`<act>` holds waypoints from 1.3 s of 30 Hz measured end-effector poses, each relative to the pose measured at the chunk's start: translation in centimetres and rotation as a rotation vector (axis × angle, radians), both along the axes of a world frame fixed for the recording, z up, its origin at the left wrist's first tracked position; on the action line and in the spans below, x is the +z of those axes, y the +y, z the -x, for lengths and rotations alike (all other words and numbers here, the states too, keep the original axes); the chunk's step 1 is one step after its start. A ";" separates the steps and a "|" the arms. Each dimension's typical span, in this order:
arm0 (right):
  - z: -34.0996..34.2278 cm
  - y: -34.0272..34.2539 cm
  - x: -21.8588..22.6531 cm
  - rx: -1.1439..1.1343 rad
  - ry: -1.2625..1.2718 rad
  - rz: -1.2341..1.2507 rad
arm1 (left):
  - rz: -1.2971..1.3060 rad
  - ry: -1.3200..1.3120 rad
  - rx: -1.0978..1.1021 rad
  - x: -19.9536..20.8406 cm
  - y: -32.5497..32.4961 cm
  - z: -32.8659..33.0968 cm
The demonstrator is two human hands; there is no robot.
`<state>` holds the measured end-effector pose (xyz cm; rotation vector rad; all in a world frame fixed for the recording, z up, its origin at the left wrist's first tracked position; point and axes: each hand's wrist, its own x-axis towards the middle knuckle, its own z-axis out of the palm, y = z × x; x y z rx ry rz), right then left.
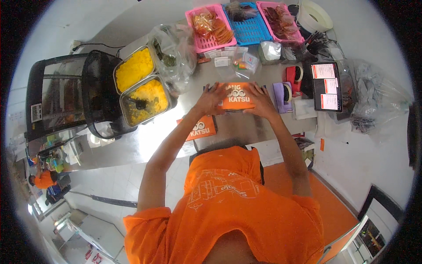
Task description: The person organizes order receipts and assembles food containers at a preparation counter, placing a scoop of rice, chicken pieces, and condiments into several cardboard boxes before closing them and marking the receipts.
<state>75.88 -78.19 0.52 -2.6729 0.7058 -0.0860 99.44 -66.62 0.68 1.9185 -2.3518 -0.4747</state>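
A closed orange cardboard food box (236,102) with white print sits on the steel counter in front of me. My left hand (210,100) grips its left side, and my right hand (262,103) grips its right side, with the fingers of both reaching over its top edges. The thumbs lie toward the near edge. Closer to my body, left of centre, a second orange box (203,128) lies on the counter, partly covered by my left forearm.
Two metal trays of yellow food (137,70) (151,99) stand left, beside a black display case (66,97). Pink baskets (200,42) (290,37) and a blue basket (250,31) line the back. Tape dispensers, one purple (281,99) and one red (292,81), and a label-covered black screen (326,86) stand right.
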 end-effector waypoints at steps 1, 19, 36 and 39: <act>-0.5 -0.1 0.8 0.033 0.017 0.055 | 0.004 -0.004 0.006 -0.5 0.0 -0.4; -1.1 -1.8 0.3 0.157 0.048 -0.147 | 0.103 0.133 -0.046 -1.0 -0.6 -1.0; -0.4 2.4 -6.4 -0.674 -0.535 -0.484 | 0.099 0.668 0.795 -5.6 1.2 3.5; -1.0 1.2 -3.0 -0.735 -0.367 -0.739 | -0.114 0.917 0.968 -4.9 1.1 2.0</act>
